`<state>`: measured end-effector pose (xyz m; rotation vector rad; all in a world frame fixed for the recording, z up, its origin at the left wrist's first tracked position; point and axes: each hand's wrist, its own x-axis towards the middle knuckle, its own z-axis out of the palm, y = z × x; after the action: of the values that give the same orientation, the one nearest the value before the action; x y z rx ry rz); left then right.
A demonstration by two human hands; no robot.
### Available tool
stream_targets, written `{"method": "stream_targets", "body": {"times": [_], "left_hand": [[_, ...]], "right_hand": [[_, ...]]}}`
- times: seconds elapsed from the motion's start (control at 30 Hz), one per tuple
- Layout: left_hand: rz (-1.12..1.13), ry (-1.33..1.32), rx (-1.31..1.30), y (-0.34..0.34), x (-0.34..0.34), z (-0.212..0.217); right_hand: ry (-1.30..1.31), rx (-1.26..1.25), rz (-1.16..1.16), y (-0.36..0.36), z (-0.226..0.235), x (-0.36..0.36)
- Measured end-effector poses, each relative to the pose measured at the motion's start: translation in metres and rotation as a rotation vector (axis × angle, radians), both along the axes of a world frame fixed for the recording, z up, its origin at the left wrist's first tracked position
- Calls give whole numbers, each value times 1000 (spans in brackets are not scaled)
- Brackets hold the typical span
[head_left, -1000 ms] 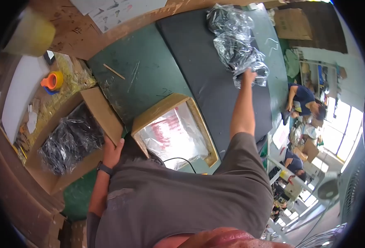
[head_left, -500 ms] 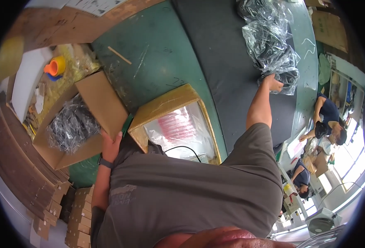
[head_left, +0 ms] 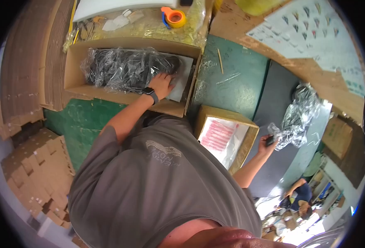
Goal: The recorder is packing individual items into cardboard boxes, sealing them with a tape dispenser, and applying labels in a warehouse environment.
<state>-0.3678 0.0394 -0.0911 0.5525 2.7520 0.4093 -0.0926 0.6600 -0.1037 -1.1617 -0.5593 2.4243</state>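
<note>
My left hand, a dark watch on its wrist, reaches into an open cardboard box and rests on clear plastic bags of black parts that fill it. My right hand is stretched out to the right and grips a clear bag of black parts from a pile lying on the dark grey mat. My grey shirt hides the lower arms and the bench edge.
A second open carton with red-printed clear bags stands between my arms. An orange tape dispenser lies behind the left box. Flattened cardboard stacks sit at the left. Other people sit at the lower right.
The view has swung to the left. My left hand moved from the box's edge into the box onto the bags. My right hand pulled back from the far pile, gripping a bag.
</note>
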Motion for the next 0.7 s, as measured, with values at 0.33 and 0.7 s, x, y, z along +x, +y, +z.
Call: {"method": "stream_targets", "body": {"times": [0.33,0.7], "left_hand": [[-426,-44,-250,-70,-30,-77],[-499,30,115,-141,-49,-99]], "right_hand": [[-189,1068,983,-313,217,-203],[-743,1779,2797,-492,-75,-406]]}}
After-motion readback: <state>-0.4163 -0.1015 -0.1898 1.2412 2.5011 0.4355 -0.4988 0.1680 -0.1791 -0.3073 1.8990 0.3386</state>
